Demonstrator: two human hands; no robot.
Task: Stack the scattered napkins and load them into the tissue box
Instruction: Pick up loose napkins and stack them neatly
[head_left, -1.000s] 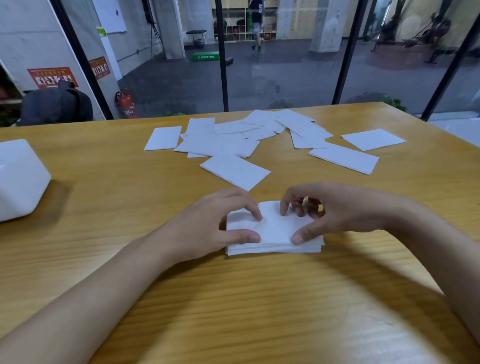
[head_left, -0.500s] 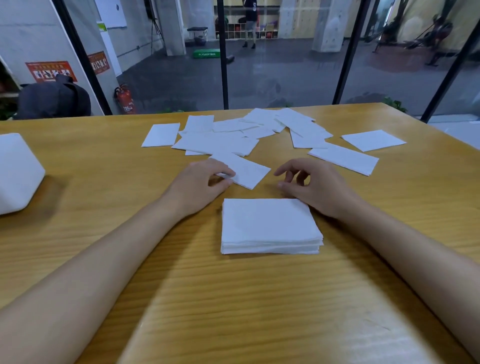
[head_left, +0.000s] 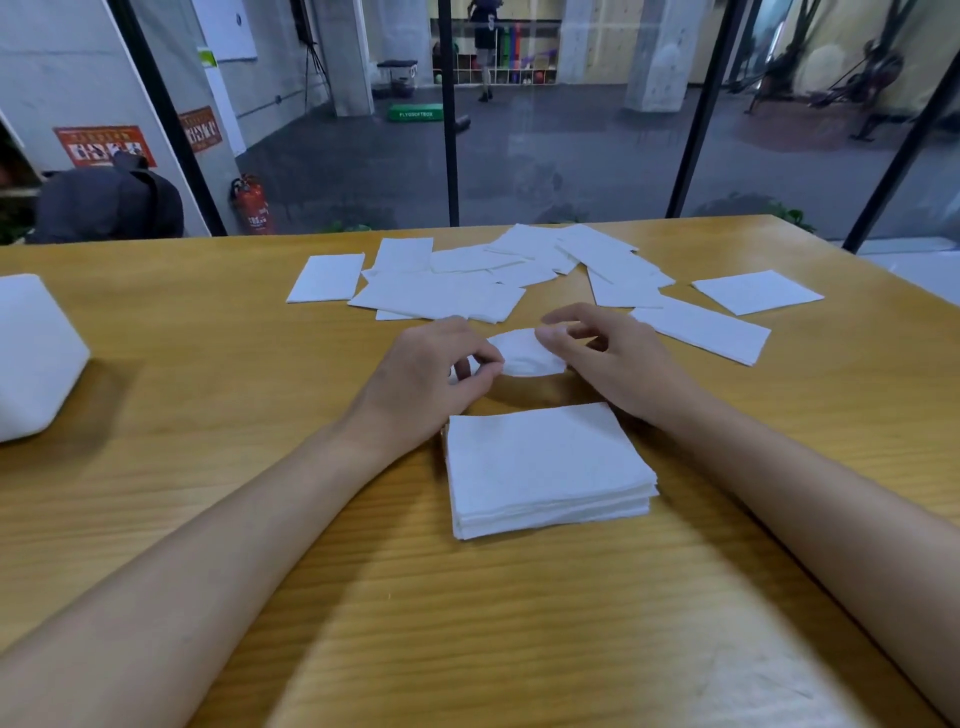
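My left hand (head_left: 434, 371) and right hand (head_left: 610, 358) meet over the table (head_left: 208, 509), just beyond the stack (head_left: 545, 467). Between them I hold one napkin (head_left: 524, 353), bowed upward in the middle. My left thumb and fingertips pinch its left edge; my right fingers (head_left: 558, 335) curl down onto its right edge, and the thumb there is hidden, so I see the grip only from above. Both forearms come in from the bottom corners and pass on either side of the stack.

The stack lies square on the wood, directly nearer me than the held napkin, its layered edges showing on the near and right sides. My right wrist sits close beside its far right corner; I cannot tell if they touch.

Beyond my hands the loose napkins (head_left: 441, 293) spread across the far half of the table, many overlapping in a heap toward the middle. One lies by itself at the left end (head_left: 327, 278), a folded pair sits to the right of my right hand (head_left: 706, 330), and another single lies farther right (head_left: 756, 292).

The box (head_left: 31, 358) stands at the left edge, white, tilted in the view, well apart from the stack and partly cut off by the frame.
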